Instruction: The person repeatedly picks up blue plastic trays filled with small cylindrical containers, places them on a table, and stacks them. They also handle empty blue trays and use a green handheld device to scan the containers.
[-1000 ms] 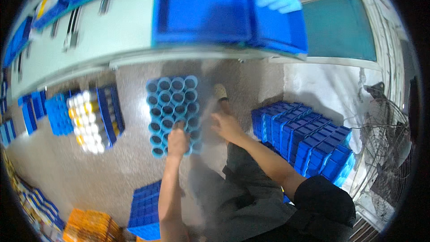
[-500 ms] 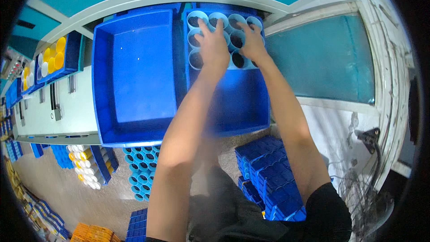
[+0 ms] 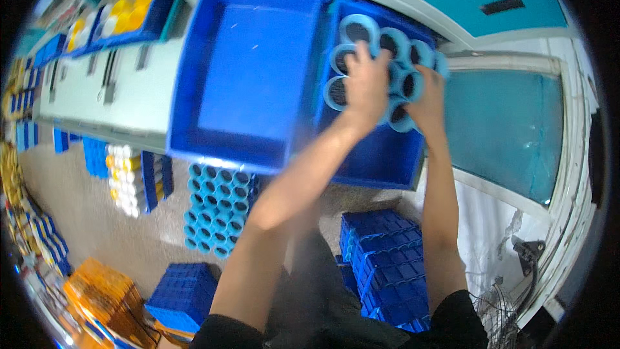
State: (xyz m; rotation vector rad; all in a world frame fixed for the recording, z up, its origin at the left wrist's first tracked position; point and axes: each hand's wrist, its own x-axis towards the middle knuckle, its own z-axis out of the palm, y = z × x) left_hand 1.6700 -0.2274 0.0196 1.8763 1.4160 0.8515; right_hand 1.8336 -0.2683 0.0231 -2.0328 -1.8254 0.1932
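A cluster of light-blue cups with dark insides, in rows, is at the far end of the right blue crate. It looks raised and tilted, its right side reaching over the crate's wall. My left hand grips among the cups on the left, its fingertips inside or over their rims. On the right side, my right hand closes round other cups, fingers bent over the rims. Motion blur hides the exact finger contact. Beside this crate, the left blue crate has a bare floor apart from small light specks.
Stacked light-blue cups stand on the floor below the left crate. A stack of blue crates is near my legs, with orange crates at lower left. A teal-paned frame borders the right side. Yellow and white cups fill a crate at far left.
My hands have closed onto the cups, and the cluster appears larger, raised and tilted to the right. The whole view has also shifted, moving the crates to the right in the picture.
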